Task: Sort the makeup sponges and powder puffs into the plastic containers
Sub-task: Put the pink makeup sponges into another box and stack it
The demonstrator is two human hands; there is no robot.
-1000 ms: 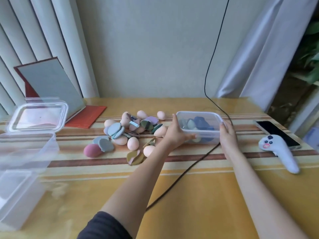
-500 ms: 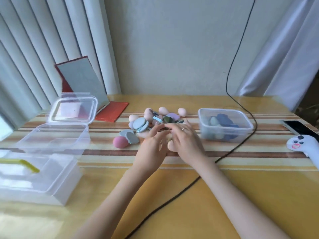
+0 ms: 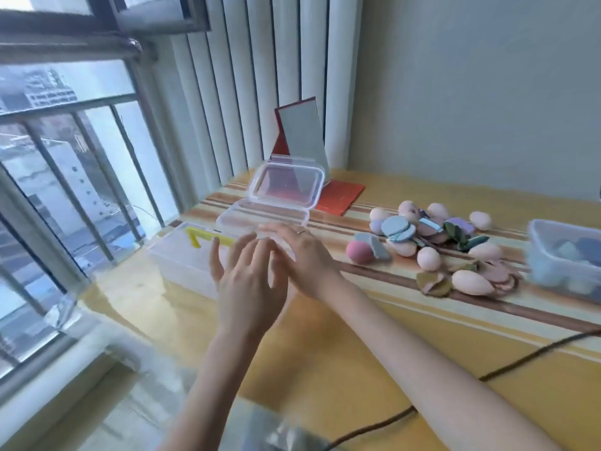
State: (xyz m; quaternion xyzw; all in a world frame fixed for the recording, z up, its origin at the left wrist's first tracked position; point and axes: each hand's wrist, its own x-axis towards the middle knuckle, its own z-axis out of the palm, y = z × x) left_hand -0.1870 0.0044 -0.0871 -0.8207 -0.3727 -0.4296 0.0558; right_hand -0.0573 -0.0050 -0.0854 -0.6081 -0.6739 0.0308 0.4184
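Both hands are in front of the clear boxes at the window end of the table [image 3: 325, 369]. The left hand [image 3: 250, 288] has its fingers spread wide and holds nothing. The right hand [image 3: 302, 255], with a ring on one finger, is also open and flat, and I see nothing in it. Its fingertips reach to the near edge of the small empty box [image 3: 263, 221], but the picture is blurred there, so I cannot tell if they touch it.

The small empty box stands with its lid [image 3: 286, 183] tilted up behind it, which leaves the inside free for filling. Just beside it, toward the window, stands a larger clear box with a yellow handle [image 3: 201, 237]. Behind the lid a folding mirror [image 3: 302, 135] leans on its red base.

The pile of sponges and puffs [image 3: 432, 245] lies to the right of the small empty box, well apart from the hands: pale egg-shaped sponges, one pink sponge [image 3: 357, 252], and flat blue, grey and olive puffs. Farther right, at the picture's edge, another box [image 3: 566, 255] already holds some bluish pieces. A black cable [image 3: 536, 353] crosses the near part of the table.

I think the hands are here to take the empty box and bring it closer to the pile, since most pieces are not yet sorted.
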